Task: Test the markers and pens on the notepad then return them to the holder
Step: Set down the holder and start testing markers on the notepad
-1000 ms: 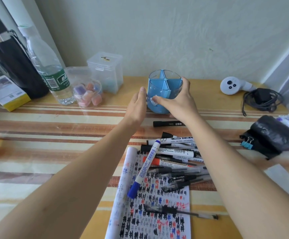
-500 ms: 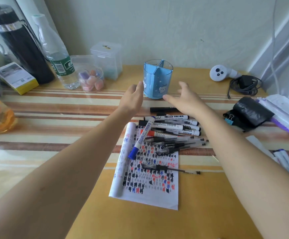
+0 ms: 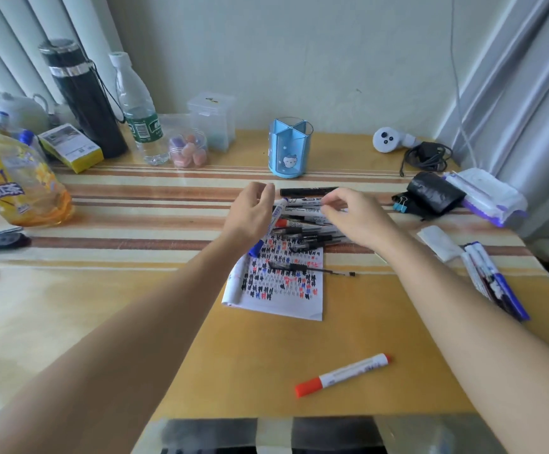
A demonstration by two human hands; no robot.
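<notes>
Head view. Both hands hover over the pile of pens (image 3: 309,228) that lies across the far edge of the notepad (image 3: 283,290).

The left hand (image 3: 251,213) has its fingers loosely curled and apart, and we see nothing held in it. A blue-capped marker (image 3: 269,228) leans on the pile just to its right, and we cannot tell whether the two touch.

The right hand (image 3: 356,219) bends its fingers down onto a white marker at the top of the pile. We cannot tell whether they pinch it or only come near.

The holder (image 3: 287,152) stands upright beyond both hands, apart from them. It looks empty, so we judge that little or nothing has been returned yet.

Risks, as we judge them:
- The pens lie stacked and crossed, so lifting one may drag or roll its neighbours off the notepad.
- The leaning blue-capped marker may slide if the left hand nudges it.
- A red-capped marker (image 3: 343,375) lies alone on the desk (image 3: 201,371), well on the near side of both hands, and could be forgotten.
</notes>
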